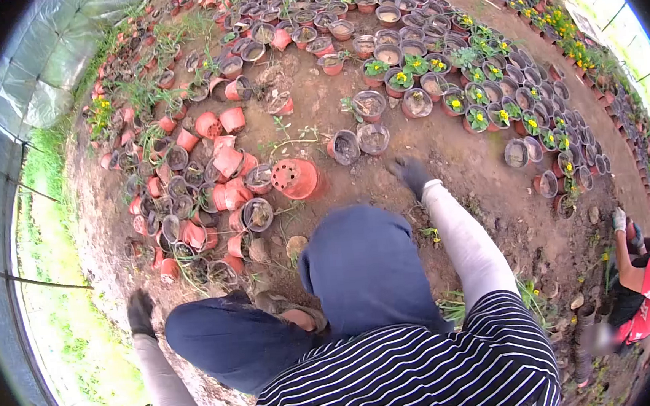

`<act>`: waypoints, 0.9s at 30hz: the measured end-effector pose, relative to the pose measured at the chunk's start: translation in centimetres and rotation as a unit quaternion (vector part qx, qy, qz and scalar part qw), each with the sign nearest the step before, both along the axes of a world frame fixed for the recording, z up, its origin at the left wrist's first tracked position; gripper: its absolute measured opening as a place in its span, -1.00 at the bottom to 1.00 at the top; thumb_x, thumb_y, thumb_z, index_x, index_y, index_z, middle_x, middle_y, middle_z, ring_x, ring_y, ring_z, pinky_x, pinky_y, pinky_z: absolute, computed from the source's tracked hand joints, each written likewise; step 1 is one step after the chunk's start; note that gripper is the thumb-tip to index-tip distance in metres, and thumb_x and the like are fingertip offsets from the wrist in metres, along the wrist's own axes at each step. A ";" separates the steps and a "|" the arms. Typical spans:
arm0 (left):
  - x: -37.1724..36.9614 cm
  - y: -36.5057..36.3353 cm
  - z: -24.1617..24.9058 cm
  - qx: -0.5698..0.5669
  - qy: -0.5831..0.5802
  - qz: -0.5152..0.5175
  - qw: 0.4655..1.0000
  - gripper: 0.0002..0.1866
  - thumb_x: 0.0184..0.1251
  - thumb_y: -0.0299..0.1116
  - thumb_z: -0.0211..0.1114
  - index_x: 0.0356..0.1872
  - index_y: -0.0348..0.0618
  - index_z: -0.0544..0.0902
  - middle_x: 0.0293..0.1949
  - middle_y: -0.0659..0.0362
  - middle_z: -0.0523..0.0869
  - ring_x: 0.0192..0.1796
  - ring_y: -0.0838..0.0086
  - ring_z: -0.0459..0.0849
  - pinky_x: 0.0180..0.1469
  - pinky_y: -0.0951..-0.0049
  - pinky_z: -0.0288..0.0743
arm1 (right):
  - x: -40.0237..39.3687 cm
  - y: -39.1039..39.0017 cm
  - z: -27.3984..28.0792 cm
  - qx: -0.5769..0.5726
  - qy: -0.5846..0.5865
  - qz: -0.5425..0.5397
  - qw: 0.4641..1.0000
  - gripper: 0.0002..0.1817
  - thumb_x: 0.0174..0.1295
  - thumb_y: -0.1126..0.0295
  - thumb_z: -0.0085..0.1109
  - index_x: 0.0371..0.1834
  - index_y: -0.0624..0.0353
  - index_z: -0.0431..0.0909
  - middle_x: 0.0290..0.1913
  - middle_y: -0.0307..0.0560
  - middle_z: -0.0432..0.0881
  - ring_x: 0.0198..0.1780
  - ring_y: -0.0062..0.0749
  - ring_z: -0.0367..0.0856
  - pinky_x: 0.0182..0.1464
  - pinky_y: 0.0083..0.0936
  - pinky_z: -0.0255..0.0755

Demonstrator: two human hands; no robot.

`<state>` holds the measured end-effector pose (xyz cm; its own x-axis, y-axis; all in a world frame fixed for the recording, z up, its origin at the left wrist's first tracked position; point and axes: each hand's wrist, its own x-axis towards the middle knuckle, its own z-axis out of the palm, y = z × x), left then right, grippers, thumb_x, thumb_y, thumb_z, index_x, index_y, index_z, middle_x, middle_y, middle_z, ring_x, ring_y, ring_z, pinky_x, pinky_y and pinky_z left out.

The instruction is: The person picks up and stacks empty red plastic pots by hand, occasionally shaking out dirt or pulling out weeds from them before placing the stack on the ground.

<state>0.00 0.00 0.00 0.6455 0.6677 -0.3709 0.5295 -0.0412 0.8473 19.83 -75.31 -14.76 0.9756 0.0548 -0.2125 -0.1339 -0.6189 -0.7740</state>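
Observation:
My right hand [412, 176], in a dark glove, is held out over bare soil with its fingers stretched and nothing in them. Just beyond it stand two dark-rimmed plant pots, a soil-filled pot [373, 139] and a pot lying tipped [345, 148]. Out to the left side, my left hand [141, 313], also dark-gloved, hangs low over the ground, its fingers extended and holding nothing visible. Nearest to it is the edge of a heap of toppled reddish pots [169, 271]. An upturned red pot stack [295, 179] shows its drainage holes in front of my knees.
Rows of soil-filled pots [412, 48] stretch away ahead, with yellow-flowered plants [478, 118] at the right. A co-worker [649, 292] in red crouches at the far right. Plastic greenhouse sheeting [47, 72] and metal hoops line the left side.

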 end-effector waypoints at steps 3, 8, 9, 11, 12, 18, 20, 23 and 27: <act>8.2 -13.6 9.0 0.098 -0.127 -0.161 0.974 -0.70 0.35 -0.29 0.07 0.01 -0.22 0.49 -0.19 0.24 0.58 -0.14 0.59 0.51 -0.11 0.60 0.40 | 3.6 1.8 1.5 0.028 -0.061 -0.011 0.998 -0.61 0.16 0.09 0.05 -0.17 0.20 0.55 -0.23 0.10 0.62 -0.18 -0.13 0.57 -0.11 -0.37 0.38; 16.2 -30.0 5.8 0.309 -0.115 -0.445 0.833 -0.67 0.15 -0.39 0.27 -0.06 -0.27 0.52 -0.11 0.05 0.60 -0.06 0.38 0.56 -0.03 0.42 0.41 | 8.0 5.5 0.0 -0.072 -0.169 -0.013 0.983 -0.57 0.09 0.06 0.07 -0.09 0.11 0.52 -0.09 0.07 0.57 0.00 -0.07 0.49 0.03 -0.30 0.33; 17.1 -33.3 3.9 0.341 -0.169 -0.472 0.795 -0.55 0.04 -0.36 0.36 -0.03 -0.28 0.49 -0.10 -0.03 0.58 -0.04 0.25 0.56 -0.02 0.37 0.42 | 9.0 6.6 -1.0 -0.131 -0.185 -0.008 0.974 -0.58 0.08 0.06 0.07 -0.09 0.09 0.52 -0.07 0.06 0.56 0.02 -0.08 0.49 0.05 -0.29 0.32; 18.8 -38.2 1.1 0.369 -0.213 -0.506 0.750 -0.38 -0.08 -0.24 0.43 0.05 -0.25 0.42 0.02 -0.08 0.48 0.09 0.05 0.44 0.13 0.21 0.32 | 10.5 8.4 -1.5 -0.186 -0.175 0.014 0.967 -0.60 0.07 0.05 0.06 -0.12 0.06 0.52 -0.07 0.04 0.56 0.04 -0.09 0.48 0.07 -0.27 0.31; 19.5 -40.2 0.3 0.395 -0.222 -0.515 0.728 -0.33 -0.10 -0.22 0.43 0.08 -0.22 0.39 0.07 -0.09 0.43 0.13 0.04 0.39 0.16 0.19 0.29 | 10.9 9.3 -1.0 -0.180 -0.151 0.028 0.972 -0.62 0.07 0.05 0.05 -0.15 0.05 0.52 -0.08 0.04 0.57 0.04 -0.10 0.48 0.08 -0.27 0.30; 21.2 -42.6 -7.0 0.398 -0.183 -0.490 0.754 -0.26 -0.12 -0.24 0.41 0.17 -0.11 0.30 0.16 -0.13 0.28 0.19 -0.03 0.29 0.21 0.11 0.21 | 11.7 11.6 -7.0 -0.198 -0.148 0.104 0.963 -0.77 0.00 0.19 0.11 -0.33 0.05 0.56 -0.25 -0.01 0.61 -0.12 -0.12 0.56 -0.02 -0.26 0.37; 21.9 -42.6 -7.1 0.416 -0.199 -0.485 0.743 -0.28 -0.10 -0.27 0.38 0.17 -0.10 0.30 0.16 -0.13 0.28 0.17 -0.04 0.30 0.19 0.09 0.22 | 9.7 10.7 -5.1 -0.118 -0.164 0.087 0.976 -0.87 -0.11 0.34 0.18 -0.46 0.07 0.60 -0.35 -0.04 0.63 -0.20 -0.13 0.60 -0.11 -0.28 0.43; 23.3 -42.8 -6.8 0.424 -0.203 -0.492 0.732 -0.32 -0.08 -0.33 0.34 0.16 -0.10 0.31 0.14 -0.13 0.29 0.14 -0.05 0.32 0.16 0.08 0.23 | 7.3 9.6 -6.8 -0.125 -0.180 -0.027 0.975 -0.47 -0.30 0.23 0.33 -0.14 0.09 0.52 -0.03 0.06 0.48 0.04 -0.02 0.44 0.10 -0.22 0.30; 23.8 -43.7 -6.6 0.451 -0.204 -0.510 0.704 -0.34 -0.11 -0.37 0.32 0.14 -0.09 0.32 0.12 -0.12 0.30 0.14 -0.04 0.31 0.16 0.08 0.22 | 6.0 8.5 -9.3 -0.115 -0.147 -0.033 0.982 -0.22 -0.41 0.19 0.44 0.05 0.05 0.41 0.11 0.11 0.37 0.14 0.06 0.33 0.18 -0.17 0.22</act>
<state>23.83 -43.71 -6.59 0.8893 -0.3747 0.2622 -0.4449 -0.8417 0.3061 25.86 -66.77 -24.01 0.9965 -0.0276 0.0794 0.0283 -0.7796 -0.6256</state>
